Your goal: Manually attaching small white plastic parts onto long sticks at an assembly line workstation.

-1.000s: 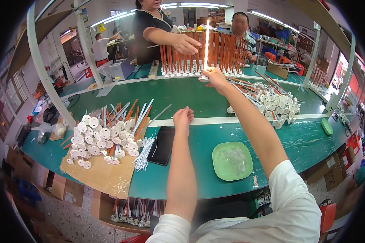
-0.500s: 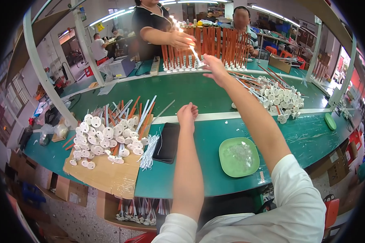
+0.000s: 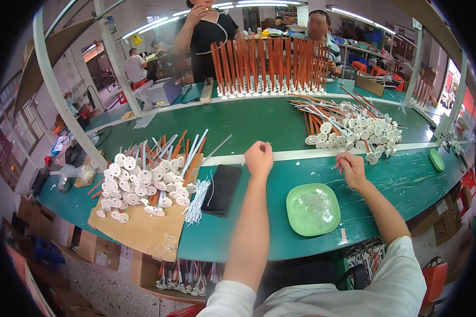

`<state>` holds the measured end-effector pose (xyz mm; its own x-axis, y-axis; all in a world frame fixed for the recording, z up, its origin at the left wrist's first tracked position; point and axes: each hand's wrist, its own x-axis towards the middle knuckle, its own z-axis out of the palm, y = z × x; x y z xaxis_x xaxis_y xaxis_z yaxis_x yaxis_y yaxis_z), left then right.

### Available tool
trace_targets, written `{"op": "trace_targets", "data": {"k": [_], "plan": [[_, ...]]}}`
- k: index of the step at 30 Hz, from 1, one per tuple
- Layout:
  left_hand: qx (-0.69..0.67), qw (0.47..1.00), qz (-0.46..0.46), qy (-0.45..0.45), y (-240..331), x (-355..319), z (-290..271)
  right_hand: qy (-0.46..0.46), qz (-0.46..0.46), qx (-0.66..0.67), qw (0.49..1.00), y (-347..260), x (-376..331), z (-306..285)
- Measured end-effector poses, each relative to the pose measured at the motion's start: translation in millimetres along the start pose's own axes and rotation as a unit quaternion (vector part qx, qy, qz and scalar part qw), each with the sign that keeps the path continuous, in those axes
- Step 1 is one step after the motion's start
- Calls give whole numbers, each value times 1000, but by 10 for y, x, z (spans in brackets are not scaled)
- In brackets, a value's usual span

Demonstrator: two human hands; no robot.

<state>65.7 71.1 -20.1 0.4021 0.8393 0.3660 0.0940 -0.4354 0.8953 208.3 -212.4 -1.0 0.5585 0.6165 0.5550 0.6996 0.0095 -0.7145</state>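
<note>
My left hand (image 3: 259, 158) is closed above the pale strip that crosses the green table; its fingertips press together, and whatever they hold, if anything, is too small to make out. To its right my right hand (image 3: 351, 170) hovers with loosely bent, slightly parted fingers and nothing visible in them. It is close to a pile of white round discs on orange and grey strips (image 3: 354, 129). Below and between the hands lies a green square dish (image 3: 313, 224) holding small clear and white bits. Left of my left arm are a black phone-like slab (image 3: 223, 190) and a bundle of white strings (image 3: 197, 203).
Another heap of white discs with strips (image 3: 137, 182) covers cardboard (image 3: 143, 235) on the left. A row of upright orange strips on white discs (image 3: 269, 68) lines the far side. Behind it are a standing person (image 3: 209, 37) and a seated one. White posts (image 3: 63, 95) frame the bench.
My right hand has drawn back from the far row, where it held a white piece near a bright glow. The standing person's arm has withdrawn. My left hand has shifted slightly right in view.
</note>
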Motion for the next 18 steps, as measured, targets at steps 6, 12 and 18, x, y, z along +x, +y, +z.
{"op": "trace_targets", "data": {"k": [6,12,18], "plan": [[183,963,193,-41,-96,-129,64,-52,-117,-125,984,146,-97,26],[257,934,219,-120,-51,-186,61,-76,-73,-76,992,-15,-140,45],[265,930,189,-171,25,-207,66,-51,-74,-72,993,-33,-156,-5]]}}
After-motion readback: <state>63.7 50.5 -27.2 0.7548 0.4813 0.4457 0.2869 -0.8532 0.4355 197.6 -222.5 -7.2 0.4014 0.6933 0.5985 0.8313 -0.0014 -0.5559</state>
